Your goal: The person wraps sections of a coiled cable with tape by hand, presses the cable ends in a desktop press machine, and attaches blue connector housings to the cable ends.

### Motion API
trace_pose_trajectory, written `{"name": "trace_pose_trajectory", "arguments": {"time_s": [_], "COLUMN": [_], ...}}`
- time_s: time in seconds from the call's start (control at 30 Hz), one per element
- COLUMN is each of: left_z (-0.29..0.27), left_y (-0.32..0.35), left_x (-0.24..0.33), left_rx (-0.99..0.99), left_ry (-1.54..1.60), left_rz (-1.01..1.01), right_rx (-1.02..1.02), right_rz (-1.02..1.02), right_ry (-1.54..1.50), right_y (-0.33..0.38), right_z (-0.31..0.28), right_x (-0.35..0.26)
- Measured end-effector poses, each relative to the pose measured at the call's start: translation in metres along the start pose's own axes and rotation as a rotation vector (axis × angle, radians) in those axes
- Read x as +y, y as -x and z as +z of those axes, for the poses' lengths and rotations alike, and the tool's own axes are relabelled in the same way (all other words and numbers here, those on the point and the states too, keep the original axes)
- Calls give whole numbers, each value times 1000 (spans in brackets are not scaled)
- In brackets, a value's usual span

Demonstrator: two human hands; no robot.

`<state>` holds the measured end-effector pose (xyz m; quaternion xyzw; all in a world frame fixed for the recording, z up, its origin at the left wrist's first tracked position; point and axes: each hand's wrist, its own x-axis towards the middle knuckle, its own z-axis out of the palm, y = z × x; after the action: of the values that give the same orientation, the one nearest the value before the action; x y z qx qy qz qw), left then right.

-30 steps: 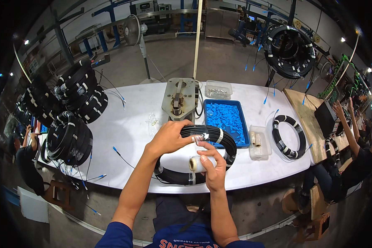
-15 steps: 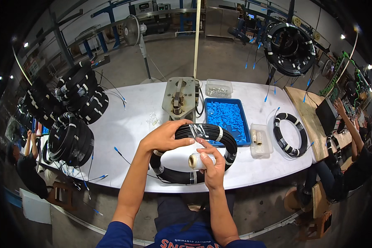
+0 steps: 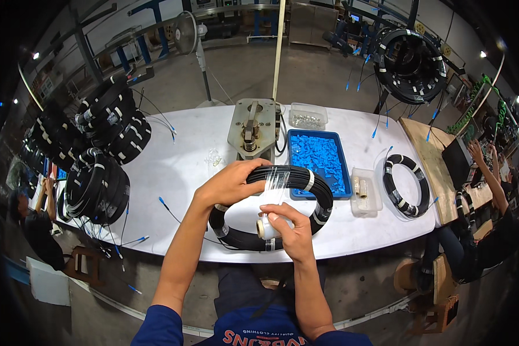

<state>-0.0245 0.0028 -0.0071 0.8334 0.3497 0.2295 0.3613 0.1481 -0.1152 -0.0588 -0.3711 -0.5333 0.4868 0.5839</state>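
A coil of black cable point(image 3: 324, 199) stands tilted over the near edge of the white table, with white and clear bands around it. My left hand point(image 3: 234, 182) grips the coil's upper left part, thumb on the near side and fingers wrapped behind. In my right hand point(image 3: 294, 233) is a small roll of clear stretch film point(image 3: 266, 229), held inside the ring's opening. A strip of film point(image 3: 277, 187) runs taut from the roll up to the coil's top, where it lies across the cable. A cable end with a blue connector point(image 3: 166, 205) trails left.
Behind the coil stands a metal press point(image 3: 251, 130). Right of it are a blue tray point(image 3: 348, 173) of blue connectors, clear boxes point(image 3: 370, 210), and another black coil point(image 3: 419, 184). Stacked coils point(image 3: 95, 187) fill the table's left; co-workers sit at both sides.
My right hand with the film roll has moved slightly down and left, away from the coil's top. The film between roll and coil now shows longer and wider. My left hand keeps its grip.
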Motion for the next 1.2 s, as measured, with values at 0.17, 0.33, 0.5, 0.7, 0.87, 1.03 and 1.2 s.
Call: {"name": "trace_pose_trajectory", "arguments": {"time_s": [0.17,0.33,0.5,0.7,0.87,1.03,1.2], "left_z": [-3,-6,1,14,14,18,15], "left_y": [0,4,3,3,7,7,-2], "left_x": [0,-5,-4,7,12,10,9], "left_rx": [-69,-98,-62,141,125,125,86], "left_ry": [110,26,37,-238,-223,-233,-198], "left_rz": [28,161,145,100,125,199,184], "right_rx": [-105,-99,-50,-81,-74,-113,-13], "right_rz": [54,96,169,15,56,-92,-46], "right_ry": [82,83,91,136,-36,226,172], "right_y": [-3,-14,-31,-40,-37,-28,-12], "right_z": [-10,-18,-24,-34,-37,-40,-30], "right_x": [15,30,45,80,89,69,62]}}
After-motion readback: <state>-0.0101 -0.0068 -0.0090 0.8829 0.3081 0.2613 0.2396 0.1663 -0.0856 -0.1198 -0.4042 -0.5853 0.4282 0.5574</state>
